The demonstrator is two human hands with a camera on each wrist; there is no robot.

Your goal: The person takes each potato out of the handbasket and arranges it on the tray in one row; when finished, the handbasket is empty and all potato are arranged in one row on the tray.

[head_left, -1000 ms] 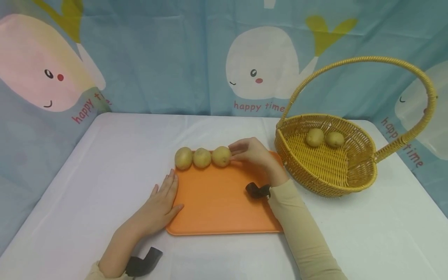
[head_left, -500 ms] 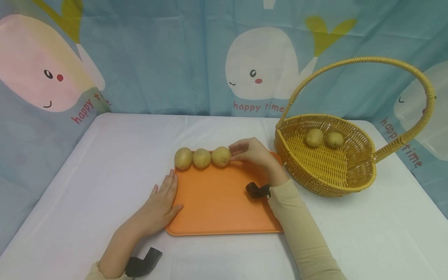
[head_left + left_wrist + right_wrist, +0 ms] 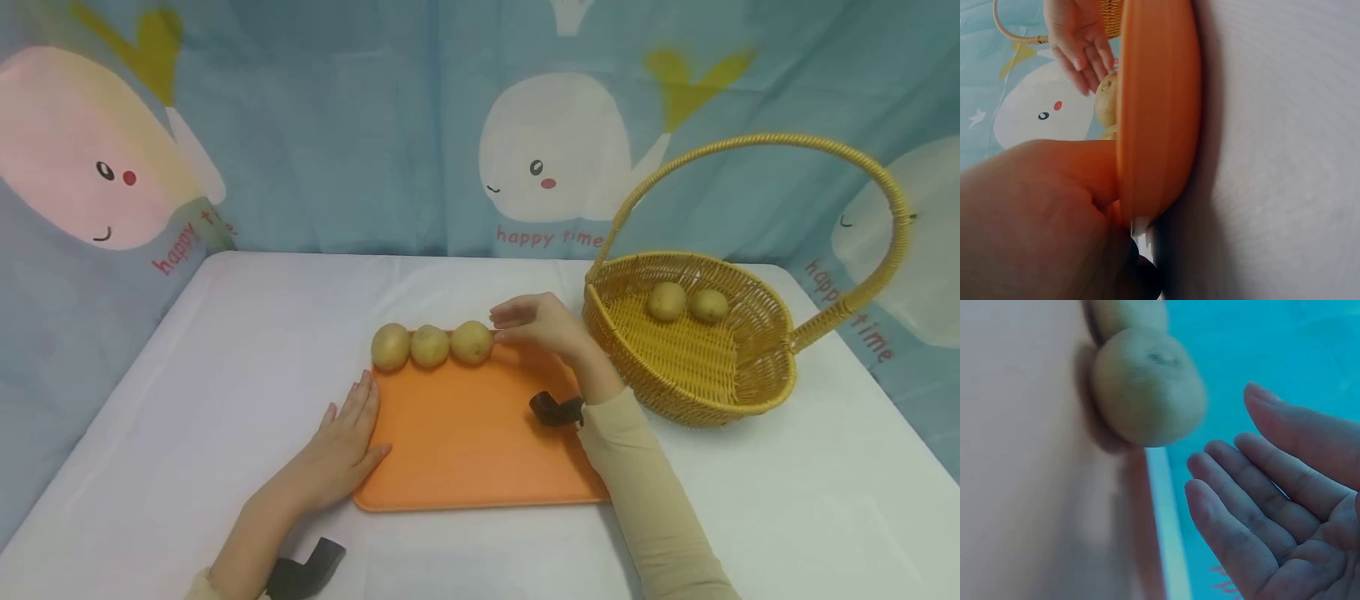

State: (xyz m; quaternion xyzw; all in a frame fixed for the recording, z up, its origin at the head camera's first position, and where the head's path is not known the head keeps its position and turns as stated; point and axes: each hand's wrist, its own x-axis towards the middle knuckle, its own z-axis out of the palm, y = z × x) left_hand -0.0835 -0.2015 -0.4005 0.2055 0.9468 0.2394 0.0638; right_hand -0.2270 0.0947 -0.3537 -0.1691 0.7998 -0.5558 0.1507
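Observation:
Three potatoes stand in a row along the far left edge of an orange tray point(image 3: 480, 450): a left potato point(image 3: 391, 347), a middle potato point(image 3: 430, 346) and a right potato point(image 3: 472, 342). My right hand point(image 3: 543, 327) is just right of the right potato, fingers loosely spread with nothing between them; the right wrist view shows a gap between the fingertips and that potato point(image 3: 1147, 387). My left hand point(image 3: 341, 454) lies along the tray's left edge with straight fingers, its thumb over the rim. In the left wrist view the tray's side wall point(image 3: 1157, 112) rises beside the left hand point(image 3: 1041, 212).
A wicker basket point(image 3: 678, 392) with a tall handle stands at the right, close to the tray, holding two potatoes point(image 3: 666, 301) at its back. All stands on a white-covered table point(image 3: 247, 333). Behind hangs a blue curtain point(image 3: 337, 125) with whale prints.
My right hand has come slightly away from the right potato, its fingers up and clear. The head view has tilted slightly. My left hand and the potatoes stay in place.

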